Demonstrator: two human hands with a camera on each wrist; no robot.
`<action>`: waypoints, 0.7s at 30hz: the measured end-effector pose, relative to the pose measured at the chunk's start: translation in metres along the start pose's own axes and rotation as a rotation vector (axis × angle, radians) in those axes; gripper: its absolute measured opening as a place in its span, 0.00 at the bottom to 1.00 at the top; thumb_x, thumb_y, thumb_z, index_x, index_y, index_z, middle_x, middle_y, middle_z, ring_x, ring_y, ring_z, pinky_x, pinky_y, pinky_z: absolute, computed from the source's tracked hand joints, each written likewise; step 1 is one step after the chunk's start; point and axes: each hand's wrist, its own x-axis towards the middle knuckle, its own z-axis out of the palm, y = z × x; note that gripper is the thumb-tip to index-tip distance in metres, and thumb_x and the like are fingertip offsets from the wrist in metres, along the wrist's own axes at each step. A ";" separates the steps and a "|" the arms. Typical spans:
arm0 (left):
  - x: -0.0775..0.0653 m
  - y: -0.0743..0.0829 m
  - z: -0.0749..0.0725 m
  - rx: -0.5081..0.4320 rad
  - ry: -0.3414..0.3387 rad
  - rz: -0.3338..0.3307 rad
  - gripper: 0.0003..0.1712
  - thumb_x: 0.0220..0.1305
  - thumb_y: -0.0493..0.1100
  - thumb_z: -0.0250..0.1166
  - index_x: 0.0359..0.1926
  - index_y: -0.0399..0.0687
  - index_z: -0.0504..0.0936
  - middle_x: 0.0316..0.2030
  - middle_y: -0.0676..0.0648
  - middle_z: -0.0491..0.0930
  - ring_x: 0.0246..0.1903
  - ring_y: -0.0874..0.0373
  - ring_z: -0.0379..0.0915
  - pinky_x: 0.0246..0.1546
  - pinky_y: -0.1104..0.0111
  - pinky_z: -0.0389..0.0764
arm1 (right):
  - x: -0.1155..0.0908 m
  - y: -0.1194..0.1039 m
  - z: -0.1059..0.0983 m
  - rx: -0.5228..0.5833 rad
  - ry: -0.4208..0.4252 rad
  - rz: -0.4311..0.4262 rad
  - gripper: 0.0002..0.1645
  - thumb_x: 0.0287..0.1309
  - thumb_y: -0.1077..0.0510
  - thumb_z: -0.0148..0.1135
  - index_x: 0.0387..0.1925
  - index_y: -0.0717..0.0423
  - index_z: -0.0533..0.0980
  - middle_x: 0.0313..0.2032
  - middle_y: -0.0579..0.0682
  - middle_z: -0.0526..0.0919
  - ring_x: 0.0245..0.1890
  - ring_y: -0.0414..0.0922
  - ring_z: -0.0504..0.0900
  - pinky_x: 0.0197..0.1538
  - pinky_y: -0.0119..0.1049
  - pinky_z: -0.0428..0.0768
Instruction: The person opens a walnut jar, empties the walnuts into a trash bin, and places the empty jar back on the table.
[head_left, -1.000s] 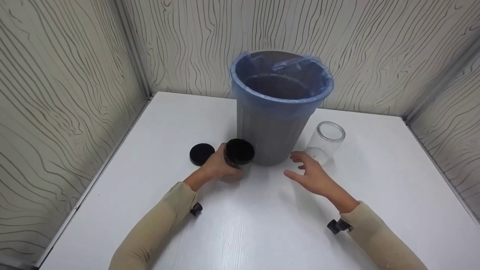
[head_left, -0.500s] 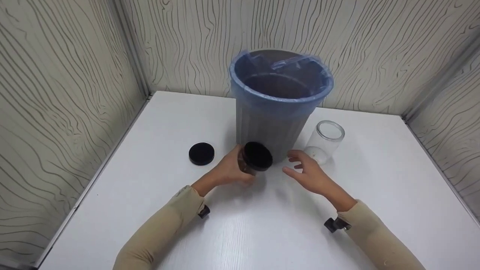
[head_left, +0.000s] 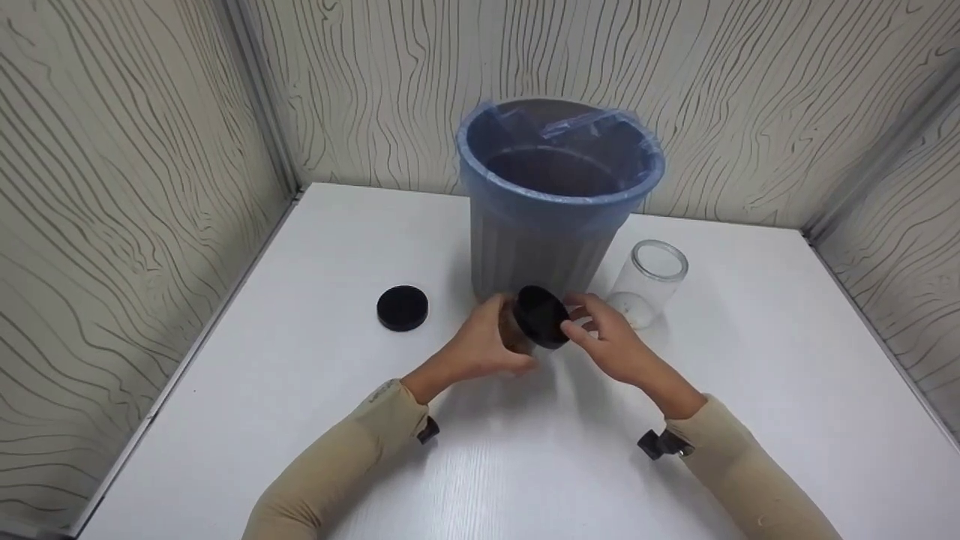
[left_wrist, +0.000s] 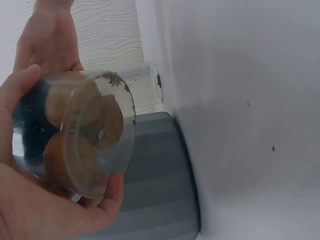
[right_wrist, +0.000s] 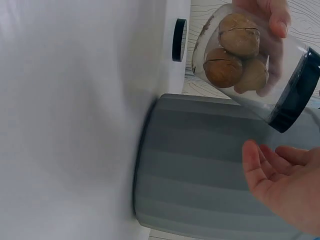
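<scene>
My left hand (head_left: 480, 341) grips a clear jar (right_wrist: 272, 90) round its body. The jar is tilted to the right, its black lid (head_left: 541, 315) facing my right hand. Inside lie three walnuts (right_wrist: 240, 35), also visible through the base in the left wrist view. My right hand (head_left: 611, 341) is beside the lid with fingers loosely bent and holding nothing; in the right wrist view a gap shows between its fingertips and the lid. A second clear jar (head_left: 651, 289), lidless with small crumbs at the bottom, stands just beyond that hand.
A grey bin (head_left: 529, 251) with a blue liner stands on the white table (head_left: 300, 390) right behind the held jar. A loose black lid (head_left: 403, 307) lies to the left. Patterned wall panels (head_left: 390, 90) enclose the table's back and sides.
My left hand has carried the jar rightward, away from the loose lid, and tipped its lidded end toward my right hand. The right hand has moved slightly left.
</scene>
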 end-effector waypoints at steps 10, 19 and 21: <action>0.000 0.001 0.015 0.086 0.049 0.068 0.47 0.40 0.55 0.77 0.61 0.47 0.66 0.51 0.54 0.70 0.45 0.62 0.67 0.45 0.70 0.72 | -0.004 -0.008 0.002 -0.046 -0.023 -0.037 0.30 0.64 0.54 0.56 0.64 0.61 0.63 0.51 0.55 0.73 0.46 0.51 0.74 0.44 0.46 0.76; -0.001 0.007 0.020 0.195 0.063 0.086 0.47 0.41 0.59 0.74 0.61 0.47 0.66 0.52 0.51 0.71 0.49 0.59 0.65 0.51 0.64 0.68 | -0.006 -0.011 0.003 -0.172 -0.014 -0.035 0.38 0.59 0.45 0.61 0.65 0.59 0.62 0.56 0.55 0.70 0.49 0.48 0.71 0.48 0.49 0.73; 0.000 0.008 0.020 0.216 0.058 0.087 0.48 0.42 0.61 0.74 0.62 0.47 0.66 0.53 0.51 0.70 0.50 0.59 0.65 0.54 0.63 0.66 | -0.006 -0.011 0.003 -0.208 -0.012 -0.042 0.40 0.58 0.43 0.62 0.65 0.59 0.62 0.57 0.55 0.69 0.52 0.48 0.71 0.52 0.49 0.71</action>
